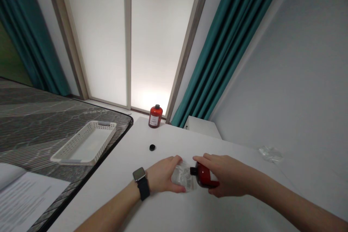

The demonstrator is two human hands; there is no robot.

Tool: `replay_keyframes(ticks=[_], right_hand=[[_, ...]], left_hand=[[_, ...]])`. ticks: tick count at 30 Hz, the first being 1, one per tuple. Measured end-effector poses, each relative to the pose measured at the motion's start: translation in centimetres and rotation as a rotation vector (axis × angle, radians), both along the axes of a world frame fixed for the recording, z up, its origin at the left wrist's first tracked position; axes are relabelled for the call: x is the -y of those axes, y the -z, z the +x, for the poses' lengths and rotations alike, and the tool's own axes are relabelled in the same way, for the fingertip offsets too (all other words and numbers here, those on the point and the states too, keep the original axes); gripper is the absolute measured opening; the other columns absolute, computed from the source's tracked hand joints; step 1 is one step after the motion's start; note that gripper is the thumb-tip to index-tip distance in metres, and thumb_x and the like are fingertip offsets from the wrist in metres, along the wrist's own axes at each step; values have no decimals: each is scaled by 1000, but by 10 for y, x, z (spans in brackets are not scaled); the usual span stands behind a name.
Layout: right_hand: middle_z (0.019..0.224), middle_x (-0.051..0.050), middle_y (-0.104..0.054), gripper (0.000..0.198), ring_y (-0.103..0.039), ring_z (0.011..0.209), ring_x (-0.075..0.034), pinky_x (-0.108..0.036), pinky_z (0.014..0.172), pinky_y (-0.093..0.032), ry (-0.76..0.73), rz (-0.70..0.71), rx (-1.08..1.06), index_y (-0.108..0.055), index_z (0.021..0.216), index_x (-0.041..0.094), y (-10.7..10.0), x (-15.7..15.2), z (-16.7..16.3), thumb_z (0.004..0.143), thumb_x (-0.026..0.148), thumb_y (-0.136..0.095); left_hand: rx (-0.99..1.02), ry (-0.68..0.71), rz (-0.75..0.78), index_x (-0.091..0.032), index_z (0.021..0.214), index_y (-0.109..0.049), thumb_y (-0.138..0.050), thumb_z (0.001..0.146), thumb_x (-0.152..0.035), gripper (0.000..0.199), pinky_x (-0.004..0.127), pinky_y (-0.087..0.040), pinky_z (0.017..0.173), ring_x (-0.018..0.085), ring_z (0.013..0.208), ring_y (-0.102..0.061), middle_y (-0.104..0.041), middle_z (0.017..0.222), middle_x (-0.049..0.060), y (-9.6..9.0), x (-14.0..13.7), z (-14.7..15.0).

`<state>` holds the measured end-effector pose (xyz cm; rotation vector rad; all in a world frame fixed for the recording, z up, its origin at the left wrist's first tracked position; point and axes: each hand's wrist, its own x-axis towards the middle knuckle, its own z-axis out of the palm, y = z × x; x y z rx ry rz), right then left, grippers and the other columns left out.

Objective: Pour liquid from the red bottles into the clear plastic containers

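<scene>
Gripping the red bottle [204, 176] sideways at lower centre, my right fingers [201, 160] point its top at clear plastic [181, 176], which my left fingers [178, 188] clasp, presumably for steadiness.

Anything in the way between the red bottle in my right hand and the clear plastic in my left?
Nothing visible: the bottle is tipped, its black top facing the plastic. The cap lies beyond your left hand, clear of both.
</scene>
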<state>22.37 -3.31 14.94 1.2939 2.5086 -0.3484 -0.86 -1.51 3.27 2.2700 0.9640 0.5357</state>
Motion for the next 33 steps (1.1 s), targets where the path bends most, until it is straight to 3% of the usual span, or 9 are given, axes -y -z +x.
replay_keyframes(ticks=[18, 26, 33], right_hand=[[118, -11, -61, 87, -62, 99, -32, -39, 80, -45, 19, -27, -26, -39, 143, 24, 1, 1, 2, 64, 31, -74], [125, -11, -59, 88, -58, 109, -32, -40, 90, -44, 18, -7, -99, -37, 144, 24, 14, 1, 11, 64, 29, -73], [126, -11, -59, 86, -59, 109, -30, -37, 89, -45, 29, -13, -168, -38, 143, 24, 19, 3, 15, 65, 27, -74]], left_hand=[[13, -8, -10, -17, 117, -49, -83, 65, -45, 68, 40, -49, 85, 32, 100, -64, -65, 112, 14, 0, 0, 0], [17, 3, -15, -18, 116, -48, -83, 66, -45, 66, 40, -49, 87, 32, 101, -63, -64, 114, 14, -1, -1, 0], [26, 5, -16, -19, 116, -48, -83, 65, -44, 67, 39, -49, 86, 31, 100, -64, -65, 112, 13, 1, -2, 0]])
